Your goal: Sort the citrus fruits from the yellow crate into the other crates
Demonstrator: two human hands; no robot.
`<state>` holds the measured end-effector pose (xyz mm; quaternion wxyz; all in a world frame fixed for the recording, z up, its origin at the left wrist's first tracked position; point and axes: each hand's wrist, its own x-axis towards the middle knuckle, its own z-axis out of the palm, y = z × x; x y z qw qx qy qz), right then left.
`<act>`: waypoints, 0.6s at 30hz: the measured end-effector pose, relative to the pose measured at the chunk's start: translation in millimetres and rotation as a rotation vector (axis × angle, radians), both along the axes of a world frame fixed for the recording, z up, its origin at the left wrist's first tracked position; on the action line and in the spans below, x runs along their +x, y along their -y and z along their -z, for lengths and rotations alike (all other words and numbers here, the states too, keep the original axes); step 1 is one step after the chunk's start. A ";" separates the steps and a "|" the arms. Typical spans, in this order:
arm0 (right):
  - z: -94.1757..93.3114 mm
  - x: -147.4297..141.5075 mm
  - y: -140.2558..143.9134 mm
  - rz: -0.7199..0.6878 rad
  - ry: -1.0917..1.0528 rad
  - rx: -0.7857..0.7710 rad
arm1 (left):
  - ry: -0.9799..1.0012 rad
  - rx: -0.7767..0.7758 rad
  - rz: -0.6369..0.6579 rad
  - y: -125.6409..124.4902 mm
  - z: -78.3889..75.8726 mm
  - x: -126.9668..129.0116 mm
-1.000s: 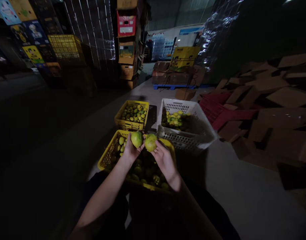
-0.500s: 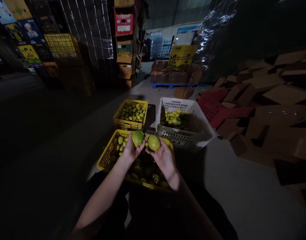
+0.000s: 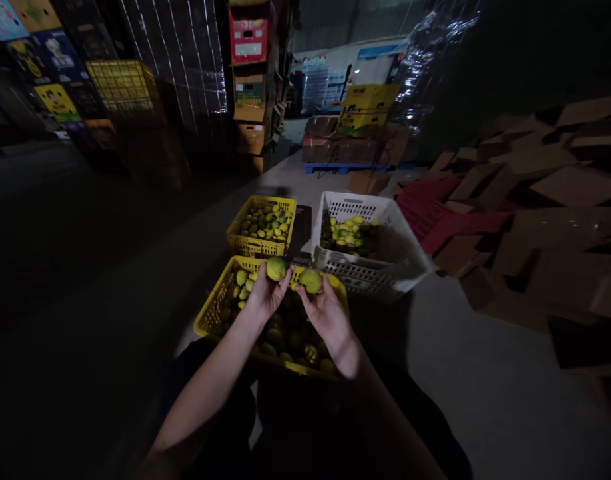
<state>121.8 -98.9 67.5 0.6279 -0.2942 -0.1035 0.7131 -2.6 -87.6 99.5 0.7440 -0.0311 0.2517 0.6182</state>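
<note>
The left hand [image 3: 265,300] held a green-yellow fruit [image 3: 276,268] up at its fingertips, and its grip was closed around the lower half. The right hand [image 3: 328,319] held a second fruit [image 3: 311,281] the same way, just beside the first one but not touching it. Both fruits looked almost round, so no long side or pointing end could be picked out. The stem ends were too small and dim to see.

Right under both grips sat a yellow crate [image 3: 212,313] full of more fruit. The arms covered its middle, and the fruit deep inside was lost in shadow. Just past the left grip stood a smaller yellow crate [image 3: 258,247] of fruit. Past the right grip stood a white crate [image 3: 380,273], with fruit only in its far left part. Well off to the right lay a pile of flat cardboard [image 3: 550,220], dark and hard to tell apart.
</note>
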 end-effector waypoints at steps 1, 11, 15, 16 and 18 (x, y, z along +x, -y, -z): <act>-2.4 -0.2 1.0 0.007 -0.034 -0.025 | -0.001 0.009 -0.008 0.0 -0.4 -0.2; -9.8 0.7 0.8 -0.054 -0.102 -0.026 | -0.007 0.061 0.046 7.0 -9.1 -3.6; -11.9 1.2 3.0 -0.078 -0.051 0.057 | -0.031 0.154 0.164 13.3 -12.4 -7.3; -12.9 1.4 4.3 -0.087 -0.047 0.080 | -0.053 0.155 0.191 14.4 -12.8 -8.1; -14.7 1.9 7.7 -0.104 -0.044 0.109 | -0.109 0.172 0.235 16.2 -12.8 -8.8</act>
